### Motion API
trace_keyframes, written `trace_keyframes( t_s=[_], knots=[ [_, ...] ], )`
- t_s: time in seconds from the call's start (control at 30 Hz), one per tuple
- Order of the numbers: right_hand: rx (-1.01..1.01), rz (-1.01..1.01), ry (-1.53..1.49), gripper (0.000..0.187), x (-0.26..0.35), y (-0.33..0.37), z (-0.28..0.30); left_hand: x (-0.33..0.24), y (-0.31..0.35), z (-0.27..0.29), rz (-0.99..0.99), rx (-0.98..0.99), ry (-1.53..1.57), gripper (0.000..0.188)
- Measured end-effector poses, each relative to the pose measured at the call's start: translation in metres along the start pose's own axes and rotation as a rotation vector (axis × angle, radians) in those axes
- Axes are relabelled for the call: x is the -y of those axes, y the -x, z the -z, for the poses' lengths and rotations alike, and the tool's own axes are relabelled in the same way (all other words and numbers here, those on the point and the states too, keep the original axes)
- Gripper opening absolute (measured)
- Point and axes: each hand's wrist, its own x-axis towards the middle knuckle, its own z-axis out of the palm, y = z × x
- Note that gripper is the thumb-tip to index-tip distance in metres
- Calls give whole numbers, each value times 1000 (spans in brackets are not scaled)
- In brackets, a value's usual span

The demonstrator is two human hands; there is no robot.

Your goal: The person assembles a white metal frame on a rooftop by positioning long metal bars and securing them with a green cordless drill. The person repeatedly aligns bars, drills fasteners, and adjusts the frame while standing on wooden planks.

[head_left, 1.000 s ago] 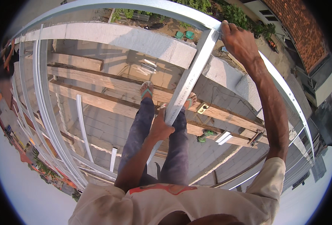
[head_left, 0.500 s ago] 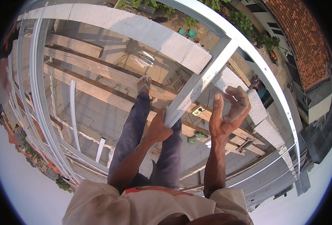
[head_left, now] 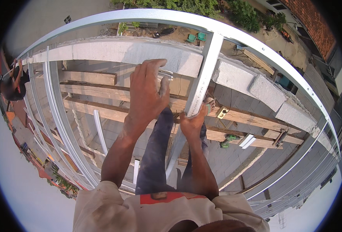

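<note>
A silvery metal channel (head_left: 204, 73) runs from between my legs up to a long outer metal rail (head_left: 147, 15), which looks bowed across the far side. My right hand (head_left: 193, 123) is wrapped around this channel near its middle. To the left of it, my left hand (head_left: 149, 91) hangs in the air, holding nothing, its fingers bent and its thumb apart. One sandalled foot (head_left: 209, 103) shows beside the channel, just past my right hand. My left foot is hidden behind my left hand.
Wooden planks (head_left: 89, 106) lie below me, beside a pale block wall (head_left: 120, 50). A socket strip (head_left: 222, 113) and a green power drill (head_left: 229, 140) rest on the right. More metal channels (head_left: 57, 100) stand left, where another person (head_left: 16, 85) is. The ground lies far below.
My right hand, raised and free before, now grips the channel. My left hand has let go of it and moved up and left. The view has turned, and the other person shows more fully.
</note>
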Motion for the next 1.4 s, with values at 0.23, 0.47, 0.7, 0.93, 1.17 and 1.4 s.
trace_keyframes(
  t_s=[0.23, 0.47, 0.7, 0.93, 1.17, 1.4],
  knots=[
    [62, -32, -56, 63, 2, -2, -1, 27, -196, -71, -433, 243, -578, 67],
    [38, -52, -32, 55, 23, -8, 4, 20, -248, -69, -524, 686, -427, 33],
    [123, -136, -51, 50, 17, -19, 15, 29, -253, -65, -567, 684, -392, 35],
    [47, -182, -33, 53, 38, -22, -1, 24, -235, -72, -445, 523, -533, 41],
    [19, -186, -39, 58, 28, -38, -10, 17, -233, -74, -396, 465, -545, 47],
    [57, -144, -57, 76, 28, -39, -7, 15, -236, -72, -324, 491, -573, 51]
  ],
)
